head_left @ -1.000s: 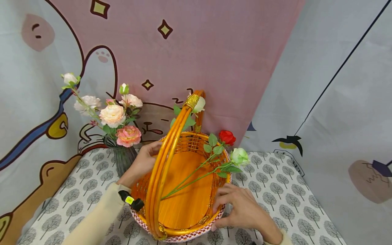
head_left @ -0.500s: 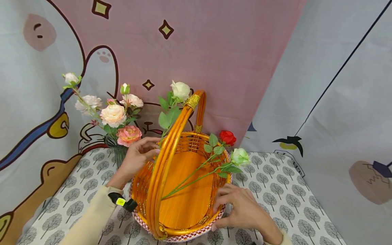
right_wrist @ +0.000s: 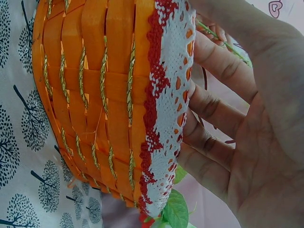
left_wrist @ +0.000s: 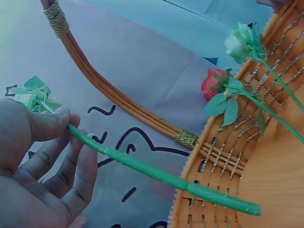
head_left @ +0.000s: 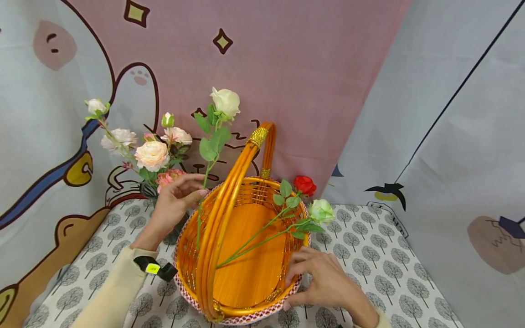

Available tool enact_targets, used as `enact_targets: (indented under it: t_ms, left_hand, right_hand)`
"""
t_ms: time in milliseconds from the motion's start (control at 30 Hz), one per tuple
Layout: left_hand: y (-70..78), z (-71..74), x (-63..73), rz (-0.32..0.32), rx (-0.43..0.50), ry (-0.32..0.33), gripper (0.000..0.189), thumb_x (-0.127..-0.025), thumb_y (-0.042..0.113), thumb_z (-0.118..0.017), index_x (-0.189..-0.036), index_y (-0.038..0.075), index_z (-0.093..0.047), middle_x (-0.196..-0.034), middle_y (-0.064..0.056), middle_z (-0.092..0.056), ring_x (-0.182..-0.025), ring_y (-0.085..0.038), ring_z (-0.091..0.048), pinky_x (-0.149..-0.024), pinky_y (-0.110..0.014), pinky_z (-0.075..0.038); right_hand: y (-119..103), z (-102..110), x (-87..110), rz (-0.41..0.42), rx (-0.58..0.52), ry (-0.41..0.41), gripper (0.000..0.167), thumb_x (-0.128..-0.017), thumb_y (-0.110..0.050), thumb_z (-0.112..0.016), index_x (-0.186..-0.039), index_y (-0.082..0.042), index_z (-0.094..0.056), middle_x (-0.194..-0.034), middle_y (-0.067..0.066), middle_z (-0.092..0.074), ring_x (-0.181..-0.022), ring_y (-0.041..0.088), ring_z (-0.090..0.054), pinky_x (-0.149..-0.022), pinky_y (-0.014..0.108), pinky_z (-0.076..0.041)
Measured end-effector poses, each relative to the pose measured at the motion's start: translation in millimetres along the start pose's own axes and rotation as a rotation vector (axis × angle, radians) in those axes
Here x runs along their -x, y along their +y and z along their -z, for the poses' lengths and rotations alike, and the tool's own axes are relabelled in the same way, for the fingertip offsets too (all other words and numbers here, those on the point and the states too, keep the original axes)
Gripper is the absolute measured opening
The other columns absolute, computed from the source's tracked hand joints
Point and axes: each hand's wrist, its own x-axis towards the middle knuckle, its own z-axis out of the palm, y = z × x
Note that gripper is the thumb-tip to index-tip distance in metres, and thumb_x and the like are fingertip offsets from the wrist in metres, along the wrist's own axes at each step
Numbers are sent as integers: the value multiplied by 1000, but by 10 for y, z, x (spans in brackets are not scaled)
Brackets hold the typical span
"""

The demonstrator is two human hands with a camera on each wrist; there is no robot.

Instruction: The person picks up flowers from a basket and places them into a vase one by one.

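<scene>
My left hand (head_left: 170, 202) pinches the green stem of a white rose (head_left: 225, 102) between thumb and fingers, at the basket's left rim. The bloom stands upright, left of the tall handle. In the left wrist view the stem (left_wrist: 142, 166) slants across, its cut end over the basket's inside. An orange woven basket (head_left: 250, 282) sits on the table. My right hand (head_left: 321, 280) grips its right front rim, fingers curled over the lace trim (right_wrist: 166, 95). Inside lie a red rose (head_left: 305, 184) and a pale green rose (head_left: 321, 210), blooms leaning on the right rim, stems crossing the base.
Behind my left hand a dark vase (head_left: 175, 233), mostly hidden, holds pink and cream flowers (head_left: 151, 155). The basket's arched handle (head_left: 229, 191) rises between my hands. A tree-print cloth (head_left: 385, 278) covers the table, and a printed backdrop (head_left: 320, 82) hangs behind.
My left hand has moved left and slightly up with the white rose, which has come out from behind the handle and stands higher. The right hand and basket have stayed put.
</scene>
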Motion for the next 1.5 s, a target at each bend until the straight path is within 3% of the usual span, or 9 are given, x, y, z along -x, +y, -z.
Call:
enact_targets:
  t_ms: [267, 633, 800, 967, 1333, 1500]
  left_hand:
    - [124, 106, 2, -63, -6, 65, 38, -98, 12, -70, -135, 3, -63, -96, 13, -73, -75, -11, -66, -64, -27, -58]
    - [303, 289, 23, -79, 38, 190, 38, -97, 15, -71, -134, 9, -65, -97, 6, -76, -75, -12, -71, -66, -22, -58]
    - [339, 377, 18, -129, 116, 248, 35, -96, 8, -71, -131, 6, -67, -97, 6, -74, -72, -11, -68, -58, -24, -58]
    - [370, 466, -2, -171, 133, 304, 35, -95, 4, -70, -130, 4, -68, -96, 6, -75, -79, -8, -68, -61, -19, -56]
    - [421, 722, -57, -160, 230, 466, 35, -92, 1, -73, -127, 4, -70, -92, 4, -77, -77, -9, -69, -61, -18, -56]
    - [411, 854, -108, -188, 314, 525, 33, -91, -1, -73, -124, 1, -71, -91, 0, -76, -75, -11, -71, -60, -19, -57]
  right_hand:
    - [-7, 4, 2, -26, -2, -18, 26, -70, -68, -82, -83, -49, -69, -91, -31, -58, -85, -5, -50, -52, 14, -32]
    - [2, -3, 5, 0, 9, 5, 26, -70, -69, -81, -84, -49, -70, -92, -30, -59, -86, -5, -52, -53, 13, -31]
    - [-8, 1, -1, 0, 9, 0, 26, -70, -69, -81, -84, -49, -70, -91, -30, -59, -86, -5, -51, -54, 13, -32]
    - [-16, 8, 5, -23, 7, -14, 26, -70, -69, -81, -84, -51, -69, -93, -31, -59, -89, -5, -52, -51, 16, -30]
    - [-22, 4, 11, -29, -16, -16, 25, -71, -68, -82, -85, -51, -69, -94, -30, -59, -88, -5, -52, -50, 16, -29]
    - [-21, 6, 4, -20, -21, -5, 25, -70, -67, -82, -84, -51, -69, -93, -30, -59, -87, -5, -52, -50, 16, -30]
